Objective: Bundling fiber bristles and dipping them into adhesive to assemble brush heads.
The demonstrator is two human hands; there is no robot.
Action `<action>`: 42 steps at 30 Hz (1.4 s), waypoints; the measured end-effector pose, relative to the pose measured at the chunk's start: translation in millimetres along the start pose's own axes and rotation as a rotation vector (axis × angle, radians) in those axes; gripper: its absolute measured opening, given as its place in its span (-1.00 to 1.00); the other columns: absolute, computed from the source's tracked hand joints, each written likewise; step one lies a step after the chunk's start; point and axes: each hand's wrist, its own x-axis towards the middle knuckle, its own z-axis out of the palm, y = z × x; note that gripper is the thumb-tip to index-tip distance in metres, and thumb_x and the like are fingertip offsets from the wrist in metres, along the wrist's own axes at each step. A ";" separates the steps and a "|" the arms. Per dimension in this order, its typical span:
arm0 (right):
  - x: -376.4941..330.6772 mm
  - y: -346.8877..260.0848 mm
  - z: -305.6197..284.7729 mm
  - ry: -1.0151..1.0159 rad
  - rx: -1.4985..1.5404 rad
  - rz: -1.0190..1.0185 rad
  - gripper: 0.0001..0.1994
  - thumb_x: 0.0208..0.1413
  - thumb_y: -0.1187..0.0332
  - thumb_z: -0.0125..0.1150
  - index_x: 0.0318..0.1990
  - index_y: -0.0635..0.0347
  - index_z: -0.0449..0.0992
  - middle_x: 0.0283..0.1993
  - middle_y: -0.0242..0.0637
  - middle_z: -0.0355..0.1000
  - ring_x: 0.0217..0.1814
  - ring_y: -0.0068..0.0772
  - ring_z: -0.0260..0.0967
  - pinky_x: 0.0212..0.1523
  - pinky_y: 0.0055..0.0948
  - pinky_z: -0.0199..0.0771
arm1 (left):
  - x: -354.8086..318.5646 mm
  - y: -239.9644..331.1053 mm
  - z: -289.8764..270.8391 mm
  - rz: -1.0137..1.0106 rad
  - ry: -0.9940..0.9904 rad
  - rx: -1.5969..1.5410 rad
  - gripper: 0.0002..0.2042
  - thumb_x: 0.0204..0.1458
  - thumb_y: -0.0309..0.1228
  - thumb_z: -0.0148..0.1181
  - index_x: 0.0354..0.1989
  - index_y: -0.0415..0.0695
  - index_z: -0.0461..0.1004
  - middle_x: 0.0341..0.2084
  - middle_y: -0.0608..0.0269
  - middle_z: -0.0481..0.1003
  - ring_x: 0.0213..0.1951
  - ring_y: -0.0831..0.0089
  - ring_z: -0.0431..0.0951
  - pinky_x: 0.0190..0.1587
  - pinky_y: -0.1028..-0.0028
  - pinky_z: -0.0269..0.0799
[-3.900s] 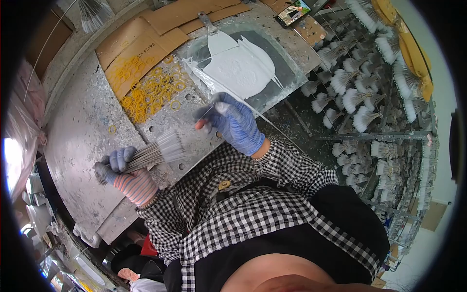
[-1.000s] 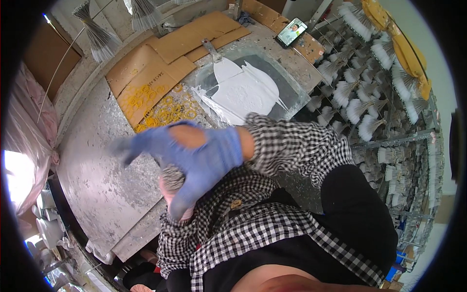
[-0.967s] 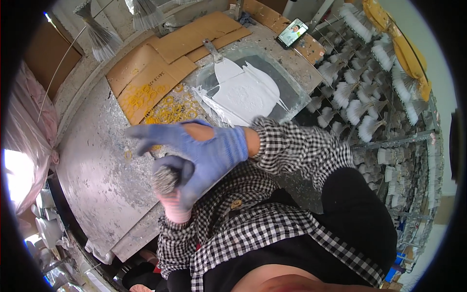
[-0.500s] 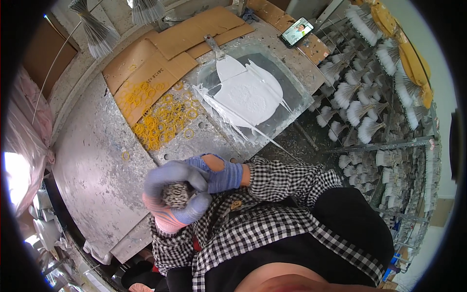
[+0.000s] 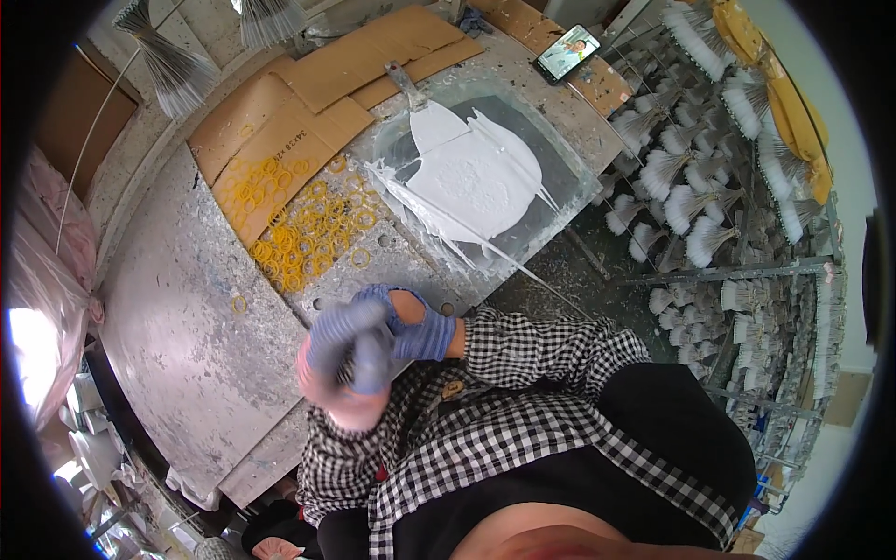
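My left hand [image 5: 343,350], in a pink and blue knit glove, is curled round a tight bundle of thin grey-and-white strands, smeared by motion. Only a dark sliver of the bundle shows between the fingers. Pressed against it from the right is my right hand [image 5: 407,325], in a blue glove with a hole over its back; its fingers are closed and partly hidden behind the left hand. Both hands are held above the near edge of the metal table [image 5: 187,327]. Beyond them lie many loose yellow bands [image 5: 313,229], some on cardboard [image 5: 280,140].
A board with thick white paste [image 5: 476,177] lies at the far right, a scraper [image 5: 405,82] at its edge. A phone [image 5: 567,54] leans behind it. Racks of white-tipped wire bundles [image 5: 686,177] fill the right side. More wire bundles [image 5: 168,65] hang at upper left.
My left hand has moved slightly right and closed further over the bundle, whose speckled end was in plain view before. My right hand has shifted slightly left and up.
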 end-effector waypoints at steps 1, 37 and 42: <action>0.4 -1.0 -1.1 0.019 -0.035 -0.036 -0.64 -0.11 0.30 0.41 -0.15 0.23 0.48 -0.25 -0.16 0.41 -0.21 -0.11 0.42 -0.16 -0.24 0.45 | -2.2 -1.6 -0.4 0.127 -0.028 -0.077 -0.82 0.10 -0.63 0.10 -0.17 -0.24 0.58 -0.57 0.24 0.50 -0.53 0.52 0.48 -0.42 0.54 0.39; 11.9 4.6 -26.2 -0.010 -0.463 0.004 -0.67 0.04 0.10 0.35 -0.15 0.09 0.54 -0.21 -0.24 0.51 -0.15 -0.16 0.49 -0.12 -0.30 0.52 | 56.2 36.0 -4.5 0.403 -0.885 1.199 -0.80 0.01 -0.33 0.31 -0.18 0.00 0.57 -0.33 0.28 0.57 -0.34 0.25 0.59 -0.36 0.29 0.52; 12.7 1.3 -26.2 -0.044 -0.223 0.103 -0.65 0.04 0.12 0.33 -0.10 0.11 0.50 -0.06 -0.20 0.47 -0.06 -0.13 0.46 -0.06 -0.25 0.51 | 56.6 32.3 -5.0 0.410 -0.828 1.141 -0.78 -0.05 -0.30 0.28 -0.21 -0.03 0.57 -0.32 0.28 0.55 -0.29 0.26 0.60 -0.35 0.31 0.52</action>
